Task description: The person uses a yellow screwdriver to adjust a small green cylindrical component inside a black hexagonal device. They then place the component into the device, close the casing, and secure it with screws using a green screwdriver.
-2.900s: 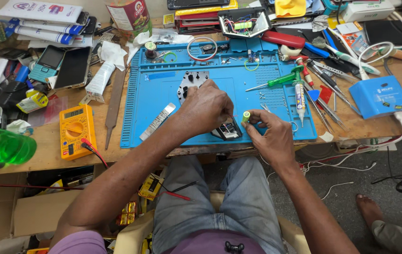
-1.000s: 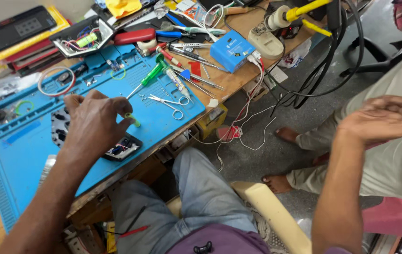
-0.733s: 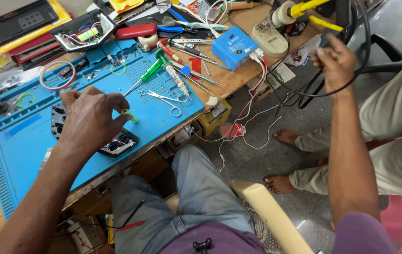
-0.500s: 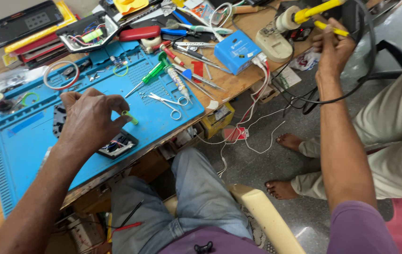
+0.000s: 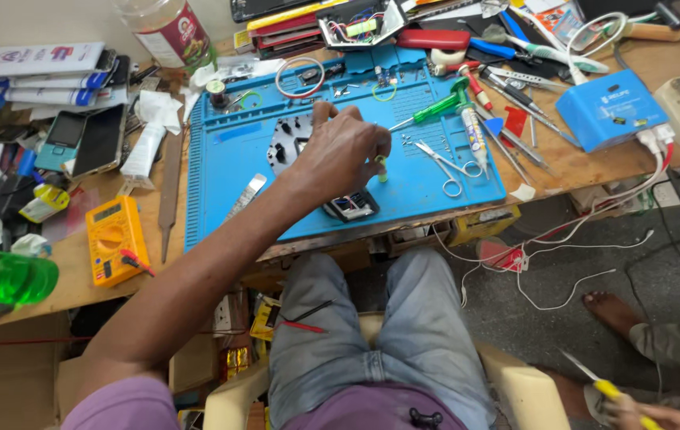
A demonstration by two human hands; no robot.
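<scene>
Right now the left hand (image 5: 340, 151) rests on the blue work mat (image 5: 220, 171), its fingers curled and pinching a small pale-green cylinder (image 5: 381, 165) upright near the mat's front middle. Just in front of that hand, by the mat's near edge, lies a small dark circuit module (image 5: 350, 205), and partly under the palm sits a dark round part (image 5: 286, 143) whose make I cannot tell. To the right on the mat lie scissors (image 5: 439, 163) and a green-handled screwdriver (image 5: 434, 110); off the mat's left side a yellow multimeter (image 5: 113, 236) sits on the wooden bench (image 5: 563, 163). The right hand (image 5: 635, 410) is well away from the mat, at the bottom right corner of the view, closed around a thin tool with a yellow handle (image 5: 607, 388); only part of that hand shows. To do this well, I judge, the pinch on the cylinder should stay light and steady, wrist braced on the mat, so the piece does not tip or roll toward the scissors, while the tool is brought in slowly above the loose small parts.
</scene>
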